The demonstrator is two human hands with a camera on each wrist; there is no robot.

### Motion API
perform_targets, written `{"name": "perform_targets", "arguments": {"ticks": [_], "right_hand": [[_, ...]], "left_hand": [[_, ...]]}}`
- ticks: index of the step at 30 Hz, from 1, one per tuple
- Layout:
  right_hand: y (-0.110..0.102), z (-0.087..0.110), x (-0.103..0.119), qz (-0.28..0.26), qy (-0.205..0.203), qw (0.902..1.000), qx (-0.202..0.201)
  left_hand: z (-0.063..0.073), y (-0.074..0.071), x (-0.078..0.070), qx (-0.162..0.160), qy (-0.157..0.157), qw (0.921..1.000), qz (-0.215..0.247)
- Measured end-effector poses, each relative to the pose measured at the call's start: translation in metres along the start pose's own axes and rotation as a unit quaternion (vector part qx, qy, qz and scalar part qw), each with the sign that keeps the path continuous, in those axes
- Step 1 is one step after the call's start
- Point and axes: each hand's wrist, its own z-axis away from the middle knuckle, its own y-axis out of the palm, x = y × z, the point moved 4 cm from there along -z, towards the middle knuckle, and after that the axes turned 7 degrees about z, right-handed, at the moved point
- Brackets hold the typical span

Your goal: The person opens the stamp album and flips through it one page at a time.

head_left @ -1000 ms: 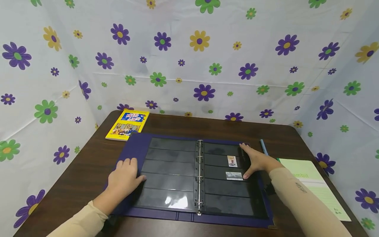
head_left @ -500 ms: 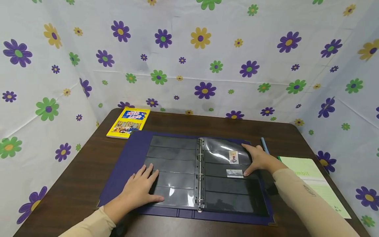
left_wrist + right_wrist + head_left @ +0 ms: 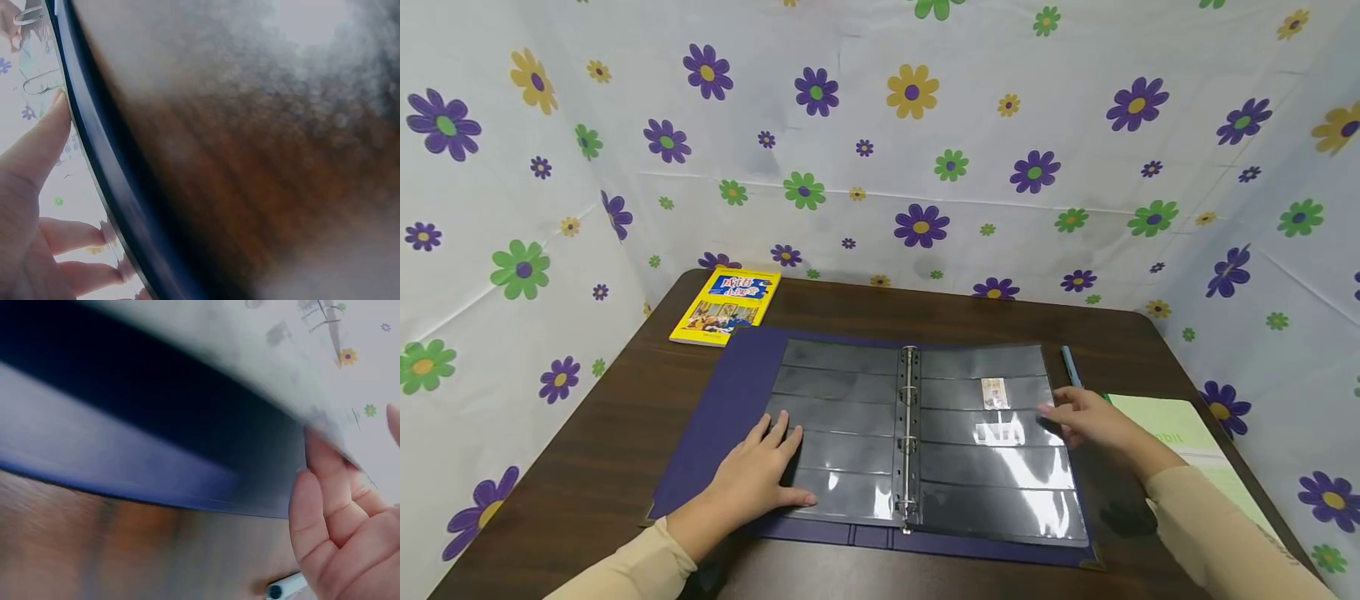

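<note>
A purple ring-binder album (image 3: pixel 700 450) lies spread on the table, with black pocket pages on metal rings (image 3: pixel 908 433). My left hand (image 3: pixel 748 479) rests with fingers spread on the left page (image 3: pixel 842 417). At the outer edge of the right page (image 3: pixel 985 508), my right hand (image 3: pixel 1093 425) pinches the sheet. In the right wrist view the fingers (image 3: pixel 306 506) reach under that edge, and a gap shows between page and purple cover (image 3: pixel 156 456). Two small stamps sit in the right page's pockets: an upright one (image 3: pixel 995 393) and a wide one (image 3: pixel 1000 432), both partly washed out by glare.
A yellow book (image 3: pixel 722 308) lies at the back left, its corner close to the album. Beyond my right hand are a blue pen (image 3: pixel 1071 367) and a light green notebook (image 3: pixel 1165 417), partly covered by my sleeve. Flowered cloth (image 3: pixel 865 108) surrounds the table.
My left hand moved right from the cover onto the left page and stayed there. My right hand left its wide span over the right page and took its outer edge, now raised.
</note>
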Motion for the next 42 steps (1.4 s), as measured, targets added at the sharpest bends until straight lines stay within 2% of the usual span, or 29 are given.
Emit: {"name": "perform_targets", "arguments": {"ticks": [4, 8, 12, 15, 18, 24, 27, 32, 37, 39, 42], "right_hand": [[0.004, 0.009, -0.003, -0.046, 0.009, 0.9989, 0.009], [0.000, 0.015, 0.008, -0.067, 0.027, 0.9972, -0.021], [-0.009, 0.019, 0.036, -0.050, 0.009, 0.9969, -0.060], [-0.013, 0.018, 0.060, -0.034, -0.001, 0.9968, -0.072], [-0.014, 0.016, 0.085, -0.042, -0.005, 0.9968, -0.068], [-0.011, 0.013, 0.135, -0.036, -0.055, 0.9958, -0.065], [-0.011, 0.012, 0.157, -0.019, -0.070, 0.9953, -0.064], [-0.006, 0.004, 0.186, -0.007, -0.093, 0.9948, -0.041], [0.008, -0.005, 0.211, -0.010, -0.103, 0.9943, -0.026], [0.014, -0.008, 0.220, -0.009, -0.102, 0.9945, -0.022], [0.024, -0.013, 0.232, -0.012, -0.102, 0.9945, -0.016]], "left_hand": [[0.000, -0.002, -0.001, 0.006, -0.002, 1.0000, 0.001], [0.000, -0.002, -0.001, 0.012, -0.003, 0.9999, 0.002], [-0.001, 0.000, -0.001, 0.016, -0.005, 0.9999, -0.004], [-0.002, 0.000, 0.000, 0.016, -0.004, 0.9998, -0.006], [-0.002, -0.001, -0.001, 0.018, -0.003, 0.9998, -0.002], [-0.004, -0.010, 0.000, 0.007, -0.015, 0.9992, 0.035], [-0.012, -0.028, -0.002, -0.014, -0.027, 0.9973, 0.067], [-0.029, -0.078, -0.021, -0.047, -0.025, 0.9924, 0.111], [-0.044, -0.122, -0.060, -0.061, 0.009, 0.9814, 0.182], [-0.049, -0.134, -0.078, -0.058, 0.025, 0.9762, 0.207], [-0.055, -0.145, -0.103, -0.037, 0.042, 0.9676, 0.246]]}}
